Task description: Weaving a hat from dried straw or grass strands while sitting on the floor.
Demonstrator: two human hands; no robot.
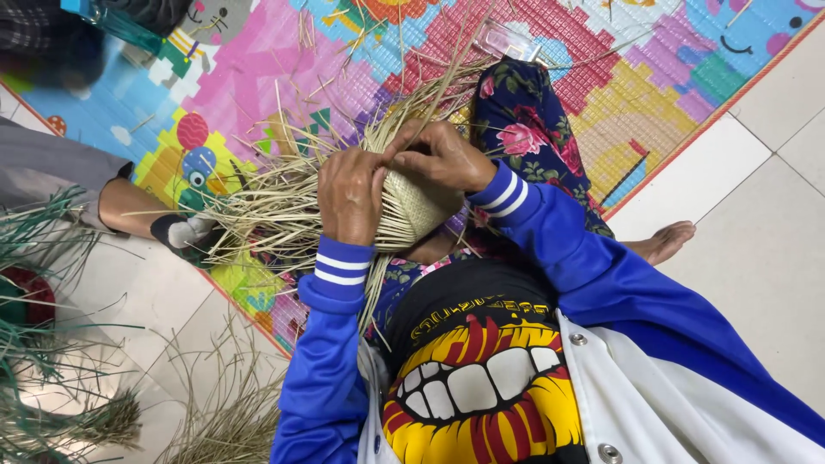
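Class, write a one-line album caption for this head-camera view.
Left hand and right hand grip a half-woven straw basket over a colourful play mat.

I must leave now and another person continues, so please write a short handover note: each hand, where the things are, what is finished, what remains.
Left hand: grips the side of the small rounded basket of pale woven straw, held over the lap.
Right hand: fingers pinch loose strips at the basket's top edge.
Things: long unwoven straw ends fan out to the left over the colourful foam play mat. More dry straw lies on the tiled floor.
Done: the rounded body is closely woven.
Left: the many free ends are not yet woven in.
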